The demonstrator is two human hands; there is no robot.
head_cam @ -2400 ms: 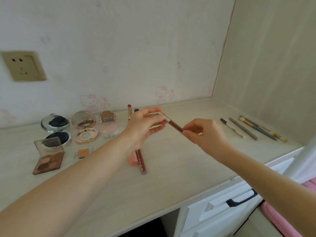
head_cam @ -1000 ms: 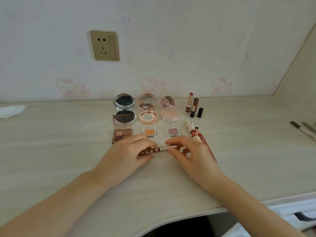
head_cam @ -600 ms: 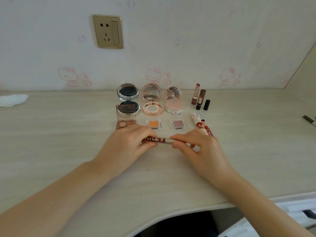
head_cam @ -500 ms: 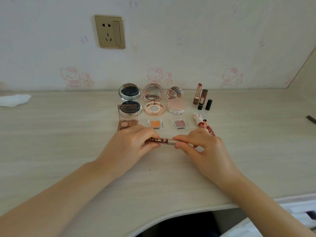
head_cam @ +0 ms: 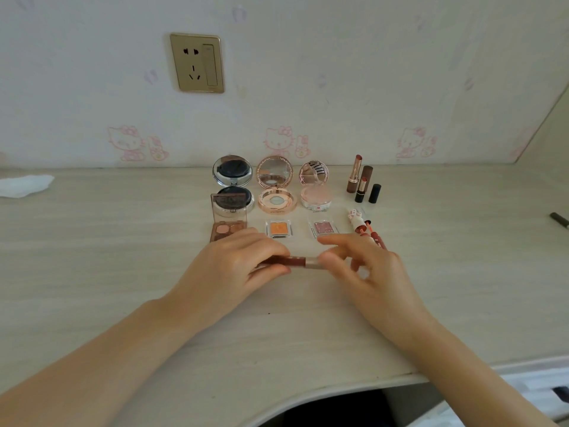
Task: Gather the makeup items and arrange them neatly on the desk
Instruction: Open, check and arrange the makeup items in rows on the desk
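1. Both hands are meeting at the centre of the frame over a slim brown-and-silver lip pencil (head_cam: 303, 262), which is lying crosswise just above or on the counter (head_cam: 92, 272); the fingers are hiding whether it is touching yet.
2. The left hand (head_cam: 237, 269) is curling its fingers and thumb round the brown end of the pencil, gripping it.
3. The right hand (head_cam: 366, 269) is pinching the silver end between thumb and a lower finger, while its index finger is stretching straight out above.
4. Compared with a couple of seconds ago, when the pencil was being held up in the air further right, it is now being brought low in front of the arranged makeup, and over the last half second it has barely been moving.
5. That is suggesting the pencil is being set down as a new front row, so this placing step is looking nearly finished.
6. Behind the hands, three round compacts (head_cam: 276, 192) are standing open in a row, with an eyeshadow palette (head_cam: 228, 224) and two small square pans (head_cam: 279, 228) below them.
7. Lipsticks (head_cam: 363, 184) are standing upright at the upper right of the group.
8. At the far right edge a dark pencil (head_cam: 558, 219) is lying well apart, probably awaiting collection.
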